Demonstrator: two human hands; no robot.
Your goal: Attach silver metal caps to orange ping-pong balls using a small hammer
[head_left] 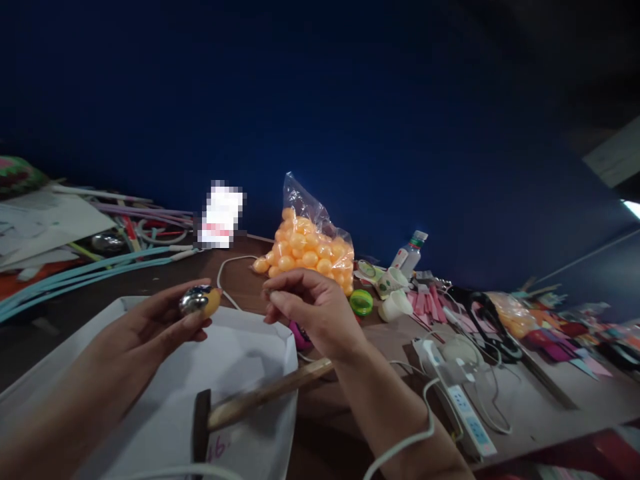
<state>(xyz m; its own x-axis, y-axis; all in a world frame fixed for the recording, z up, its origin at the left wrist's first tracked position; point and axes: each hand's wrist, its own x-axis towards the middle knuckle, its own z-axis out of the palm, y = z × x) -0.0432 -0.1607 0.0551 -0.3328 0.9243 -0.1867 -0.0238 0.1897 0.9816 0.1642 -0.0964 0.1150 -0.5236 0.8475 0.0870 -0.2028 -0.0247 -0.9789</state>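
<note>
My left hand is closed around a small egg-shaped piece, part shiny silver and part orange-yellow, held between thumb and fingers. To its right my right hand is raised with thumb and fingertips pinched together; anything between them is too small to make out. Below both hands lies a shallow white box. A hammer with a wooden handle and dark head rests across it. Behind my right hand stands a clear plastic bag full of orange plastic balls or eggs.
A green round container, white cups and a bottle stand right of the bag. A white power strip with loose cables lies at right. Blue tubes and papers crowd the left.
</note>
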